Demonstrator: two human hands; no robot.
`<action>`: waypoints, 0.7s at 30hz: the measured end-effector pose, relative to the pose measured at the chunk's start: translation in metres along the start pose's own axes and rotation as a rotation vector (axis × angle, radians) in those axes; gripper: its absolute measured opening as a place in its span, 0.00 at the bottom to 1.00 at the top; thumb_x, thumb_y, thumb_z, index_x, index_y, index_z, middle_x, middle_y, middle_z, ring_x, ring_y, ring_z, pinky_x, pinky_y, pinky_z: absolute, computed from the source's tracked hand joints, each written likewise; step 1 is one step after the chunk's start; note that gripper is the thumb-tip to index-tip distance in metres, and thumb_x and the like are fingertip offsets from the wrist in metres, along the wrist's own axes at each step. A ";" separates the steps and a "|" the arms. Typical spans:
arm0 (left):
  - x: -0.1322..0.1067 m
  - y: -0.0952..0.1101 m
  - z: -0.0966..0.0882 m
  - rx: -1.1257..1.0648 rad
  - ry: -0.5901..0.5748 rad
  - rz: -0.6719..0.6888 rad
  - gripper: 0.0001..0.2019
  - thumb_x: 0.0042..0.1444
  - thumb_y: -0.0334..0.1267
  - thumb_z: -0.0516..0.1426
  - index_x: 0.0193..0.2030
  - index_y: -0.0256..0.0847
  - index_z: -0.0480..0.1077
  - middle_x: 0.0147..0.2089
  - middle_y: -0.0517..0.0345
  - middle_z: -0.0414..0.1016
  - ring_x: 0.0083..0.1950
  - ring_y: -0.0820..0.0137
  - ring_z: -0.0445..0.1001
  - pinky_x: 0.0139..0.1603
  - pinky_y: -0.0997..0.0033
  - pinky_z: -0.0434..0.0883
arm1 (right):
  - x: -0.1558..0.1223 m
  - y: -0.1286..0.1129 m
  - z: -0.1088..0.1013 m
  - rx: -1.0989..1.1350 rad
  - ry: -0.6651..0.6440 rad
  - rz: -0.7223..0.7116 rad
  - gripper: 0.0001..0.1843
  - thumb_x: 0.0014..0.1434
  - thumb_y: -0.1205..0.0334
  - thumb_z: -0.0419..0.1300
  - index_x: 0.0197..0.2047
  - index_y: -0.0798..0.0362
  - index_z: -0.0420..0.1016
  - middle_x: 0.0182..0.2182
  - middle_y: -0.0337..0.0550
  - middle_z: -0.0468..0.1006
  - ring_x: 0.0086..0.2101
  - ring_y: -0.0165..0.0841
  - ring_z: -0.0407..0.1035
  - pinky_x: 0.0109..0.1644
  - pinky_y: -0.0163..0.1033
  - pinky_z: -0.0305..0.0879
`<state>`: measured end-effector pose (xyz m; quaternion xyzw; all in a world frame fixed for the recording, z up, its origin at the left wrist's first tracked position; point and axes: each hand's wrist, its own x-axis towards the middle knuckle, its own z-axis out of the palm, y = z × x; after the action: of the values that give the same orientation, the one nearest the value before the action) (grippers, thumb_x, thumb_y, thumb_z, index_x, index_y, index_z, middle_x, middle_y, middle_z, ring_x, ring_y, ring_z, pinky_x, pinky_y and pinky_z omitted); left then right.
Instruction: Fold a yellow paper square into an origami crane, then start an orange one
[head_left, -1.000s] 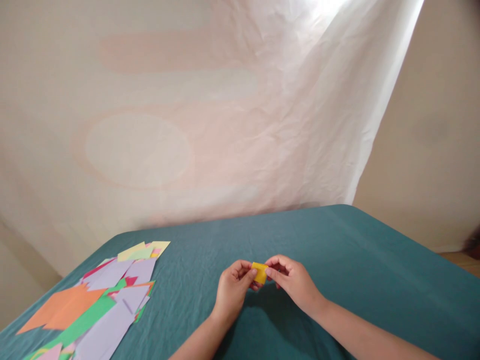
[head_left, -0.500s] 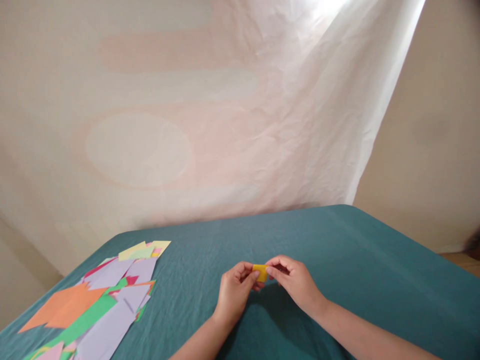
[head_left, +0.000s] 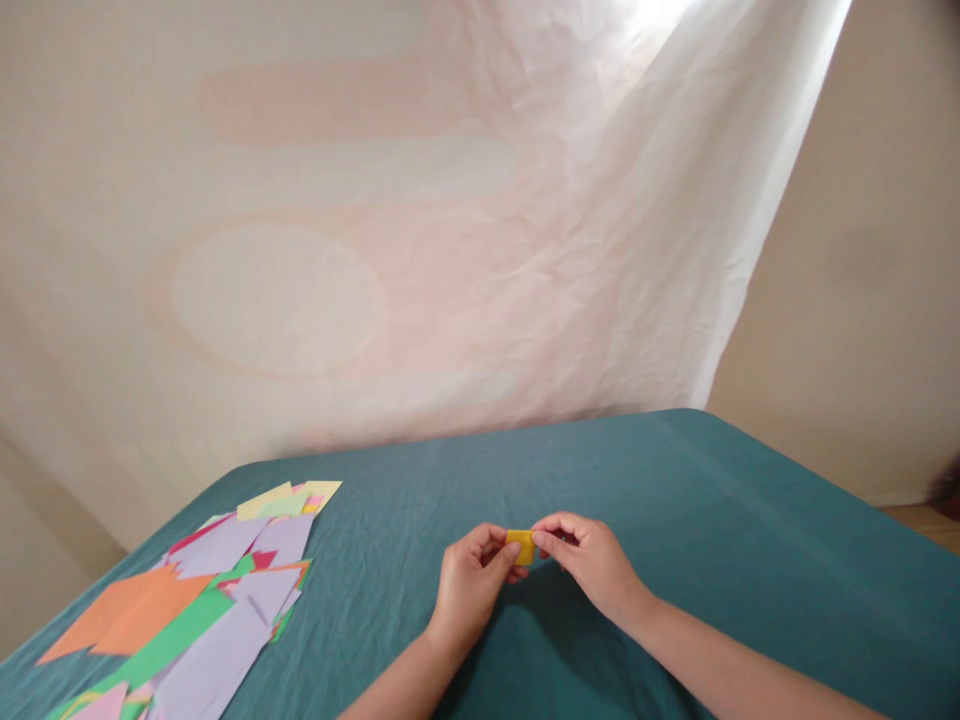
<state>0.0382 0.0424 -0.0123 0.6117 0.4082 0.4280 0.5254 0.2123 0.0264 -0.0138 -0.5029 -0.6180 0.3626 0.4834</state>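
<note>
A small yellow piece of folded paper (head_left: 521,546) is held up between my two hands, above the near middle of the table. My left hand (head_left: 474,572) grips its left side, thumb on the face toward me and fingers behind. Thumb and fingertips of my right hand (head_left: 586,557) pinch the upper right edge. Both hands are closed on the paper, and the fingers behind it are partly hidden.
Loose sheets and cut pieces of coloured paper lie in an overlapping spread on the left, among them an orange sheet (head_left: 135,610) and a lilac sheet (head_left: 214,665). A teal cloth (head_left: 420,480) covers the table. Behind hangs a pale sheet (head_left: 465,300).
Both hands stay almost where they were. The yellow paper has shifted very slightly between the fingers.
</note>
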 end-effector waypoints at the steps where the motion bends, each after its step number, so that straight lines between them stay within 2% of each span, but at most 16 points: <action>1: 0.000 0.001 0.000 0.008 -0.001 -0.001 0.11 0.54 0.43 0.58 0.33 0.36 0.69 0.29 0.55 0.77 0.28 0.69 0.76 0.31 0.73 0.71 | 0.000 0.000 0.000 0.003 -0.009 0.006 0.12 0.57 0.56 0.58 0.34 0.54 0.78 0.25 0.39 0.77 0.27 0.30 0.68 0.29 0.32 0.61; 10: -0.001 0.000 -0.003 0.141 -0.031 0.014 0.09 0.54 0.42 0.57 0.31 0.37 0.67 0.28 0.56 0.76 0.29 0.69 0.76 0.30 0.75 0.68 | 0.001 0.002 -0.002 0.010 -0.079 0.020 0.14 0.58 0.53 0.57 0.33 0.55 0.77 0.25 0.39 0.75 0.25 0.29 0.67 0.29 0.32 0.60; 16: -0.001 -0.002 -0.004 0.180 -0.145 -0.060 0.07 0.53 0.40 0.56 0.31 0.38 0.66 0.26 0.57 0.76 0.25 0.69 0.75 0.24 0.76 0.67 | -0.001 0.001 -0.001 0.022 -0.123 0.020 0.13 0.58 0.54 0.57 0.32 0.55 0.75 0.24 0.38 0.74 0.25 0.28 0.65 0.29 0.31 0.60; 21: -0.001 -0.004 -0.004 0.204 -0.231 -0.115 0.11 0.54 0.44 0.55 0.34 0.37 0.70 0.23 0.56 0.76 0.23 0.70 0.74 0.21 0.77 0.64 | -0.001 0.004 0.001 -0.020 -0.140 0.005 0.12 0.58 0.56 0.57 0.32 0.55 0.75 0.26 0.39 0.75 0.27 0.30 0.67 0.31 0.32 0.62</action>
<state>0.0344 0.0434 -0.0160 0.6824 0.4208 0.2806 0.5277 0.2121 0.0264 -0.0177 -0.4826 -0.6526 0.3921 0.4330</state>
